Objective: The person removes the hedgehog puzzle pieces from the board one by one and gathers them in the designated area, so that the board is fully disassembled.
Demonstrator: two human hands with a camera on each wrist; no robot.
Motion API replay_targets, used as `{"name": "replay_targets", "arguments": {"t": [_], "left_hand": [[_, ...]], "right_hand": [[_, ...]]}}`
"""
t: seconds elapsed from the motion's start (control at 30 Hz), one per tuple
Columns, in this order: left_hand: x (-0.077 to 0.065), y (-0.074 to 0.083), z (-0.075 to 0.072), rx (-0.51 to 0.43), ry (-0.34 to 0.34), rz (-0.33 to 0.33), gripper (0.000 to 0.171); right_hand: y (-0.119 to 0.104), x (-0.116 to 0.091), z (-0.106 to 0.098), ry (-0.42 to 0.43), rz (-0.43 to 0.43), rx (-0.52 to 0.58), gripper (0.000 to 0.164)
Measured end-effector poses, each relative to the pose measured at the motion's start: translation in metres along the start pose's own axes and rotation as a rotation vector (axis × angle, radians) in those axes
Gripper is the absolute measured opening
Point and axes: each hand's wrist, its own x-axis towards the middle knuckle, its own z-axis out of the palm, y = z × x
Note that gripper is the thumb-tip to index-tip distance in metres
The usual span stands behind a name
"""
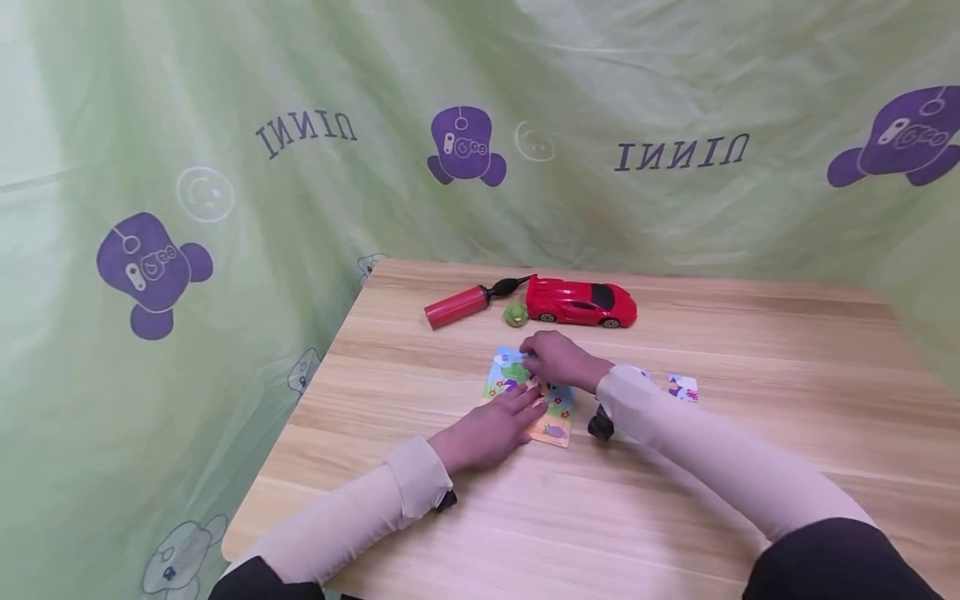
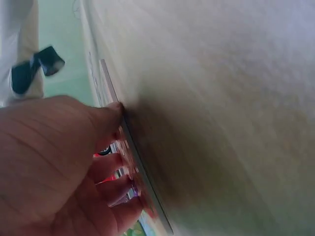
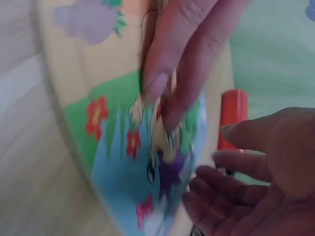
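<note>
A thin, brightly printed picture board [image 1: 553,432], patterned with flowers and cartoon figures, lies flat on the wooden table. Across its lower left part rests my left hand [image 1: 495,429], fingers stretched over the picture. The left wrist view shows the thumb of that hand [image 2: 64,162] right at the board's edge. My right hand [image 1: 558,358] hovers at the board's upper right. In the right wrist view, the fingers of this right hand [image 3: 261,177] are loosely bent, with nothing seen between them. Fingers of the left hand reach onto the picture from above there.
Behind the board stand a red toy car [image 1: 581,302], a small green ball-like toy [image 1: 515,314] and a red hand pump [image 1: 457,307] with a black nozzle. A small printed puzzle piece [image 1: 682,387] lies right of the right forearm. Green curtain [image 1: 570,208] surrounds the table.
</note>
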Motion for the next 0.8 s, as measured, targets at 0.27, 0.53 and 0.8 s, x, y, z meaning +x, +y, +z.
{"name": "replay_targets", "arguments": {"t": [0.27, 0.53, 0.8], "left_hand": [[0.004, 0.005, 0.002, 0.047, 0.000, -0.017, 0.055], [-0.002, 0.001, 0.000, 0.092, 0.037, -0.005, 0.054], [0.001, 0.001, 0.002, 0.060, 0.009, -0.021, 0.056]], "right_hand": [[-0.009, 0.027, 0.012, -0.016, -0.013, -0.144, 0.016], [-0.029, 0.041, 0.010, -0.118, 0.139, -0.150, 0.030], [-0.026, 0.038, 0.008, -0.111, 0.124, -0.110, 0.033]]}}
